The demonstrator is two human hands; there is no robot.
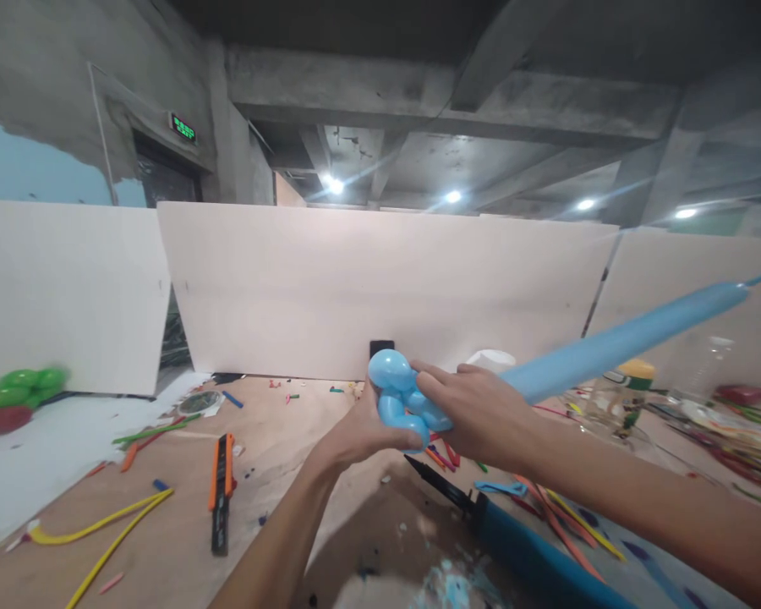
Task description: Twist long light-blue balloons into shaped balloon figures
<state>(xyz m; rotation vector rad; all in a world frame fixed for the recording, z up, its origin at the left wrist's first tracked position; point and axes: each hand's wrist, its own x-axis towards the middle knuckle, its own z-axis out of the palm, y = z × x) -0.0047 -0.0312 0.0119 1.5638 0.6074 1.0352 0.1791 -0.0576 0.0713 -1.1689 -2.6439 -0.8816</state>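
A light blue modelling balloon (615,342) is held in both hands above the table. Its near end is twisted into several round bubbles, and the long straight part runs up to the right, ending in a thin uninflated tip. My left hand (358,436) is closed around the twisted bubbles from the left, its thumb across the lowest one. From the right, my right hand (475,406) grips the balloon where the bubbles meet the long part; some of its fingers are hidden. Below the hands lies a blue hand pump (533,541) with a black nozzle.
An orange and black utility knife (221,495) and a yellow uninflated balloon (117,516) lie left. Green balloon bubbles (22,387) sit at the far left. Clear bottles (620,397) and loose balloons (723,448) are on the right. A white panel (380,288) stands behind the table.
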